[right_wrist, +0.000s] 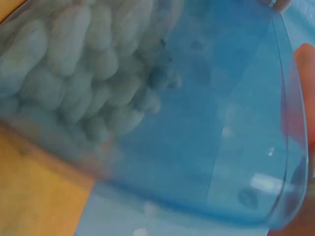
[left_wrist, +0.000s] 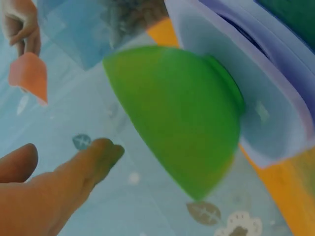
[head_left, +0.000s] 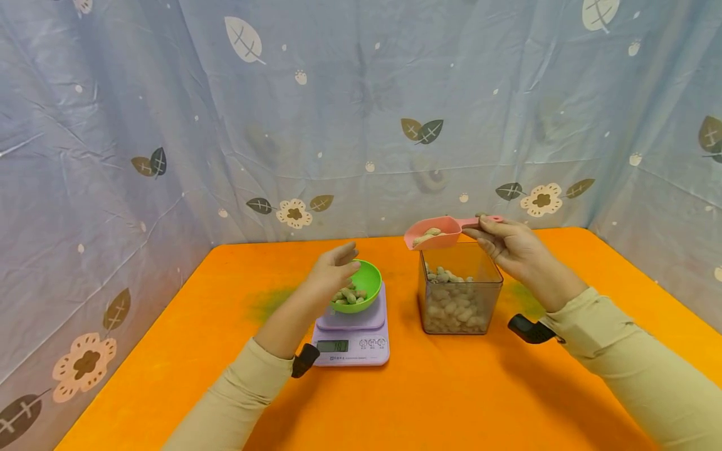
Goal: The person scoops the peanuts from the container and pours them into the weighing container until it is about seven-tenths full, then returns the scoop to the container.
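My right hand (head_left: 521, 254) grips the handle of a pink scoop (head_left: 453, 227) that holds several peanuts (head_left: 432, 232). The scoop is above the back left rim of a clear, dark-tinted container (head_left: 495, 285), which is partly filled with peanuts. My left hand (head_left: 331, 274), fingers loosely extended, is at the left side of a green bowl (head_left: 370, 279) and hides part of it in the head view. More peanuts lie in that bowl, which stands on a lilac kitchen scale (head_left: 352, 358). In the left wrist view, a gap shows between the left fingers and the bowl (left_wrist: 177, 113).
An orange cloth (head_left: 417, 401) covers the table. Behind and on both sides hangs a pale blue curtain (head_left: 350, 75) with leaf and flower prints. The scale's display (head_left: 333, 346) shows digits. Black straps with cameras are at both wrists.
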Motion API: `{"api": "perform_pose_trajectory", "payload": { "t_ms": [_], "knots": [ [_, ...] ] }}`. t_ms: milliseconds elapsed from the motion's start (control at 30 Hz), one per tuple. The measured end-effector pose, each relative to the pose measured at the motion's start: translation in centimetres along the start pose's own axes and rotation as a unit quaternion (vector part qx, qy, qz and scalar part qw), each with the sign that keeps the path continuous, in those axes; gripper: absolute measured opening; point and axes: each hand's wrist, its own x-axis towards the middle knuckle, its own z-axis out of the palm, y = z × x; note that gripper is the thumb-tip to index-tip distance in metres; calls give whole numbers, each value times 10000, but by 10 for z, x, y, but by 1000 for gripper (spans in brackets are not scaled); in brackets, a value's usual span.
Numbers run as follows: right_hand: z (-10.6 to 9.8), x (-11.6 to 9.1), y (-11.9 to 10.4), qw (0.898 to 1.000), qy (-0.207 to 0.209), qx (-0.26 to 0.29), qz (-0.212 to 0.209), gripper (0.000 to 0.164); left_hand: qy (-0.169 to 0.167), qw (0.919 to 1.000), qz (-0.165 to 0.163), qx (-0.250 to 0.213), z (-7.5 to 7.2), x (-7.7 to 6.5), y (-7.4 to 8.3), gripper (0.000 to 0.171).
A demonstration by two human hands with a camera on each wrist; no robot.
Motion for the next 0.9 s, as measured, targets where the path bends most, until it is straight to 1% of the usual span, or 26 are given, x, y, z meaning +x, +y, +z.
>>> {"api": "perform_pose_trajectory", "payload": {
  "t_ms": [133,233,367,500,633,733,833,900],
  "knots": [
    [7,5,7,10000,25,27,51,27,239,9995,84,181,-15,-3,-4,54],
    [12,9,12,9999,62,-43,88,28,392,9988,80,298,-23,-5,-8,55],
    [15,13,18,9998,13,-147,138,27,557,9972,-1,496,-31,-6,-14,56],
    [18,16,24,9995,-86,-269,121,26,649,9962,-100,580,-36,-5,-20,57],
    [23,19,32,9977,6,-668,89,25,668,9949,-277,704,-41,-3,-30,58],
    [27,22,38,9936,98,-1127,76,20,574,9948,-460,699,-43,-1,-38,58],
    [31,24,45,9867,106,-1622,26,12,429,9960,-569,533,-43,2,-44,58],
    [34,26,50,9800,125,-1984,-31,11,340,9968,-607,396,-43,3,-48,57]
  ]
}}
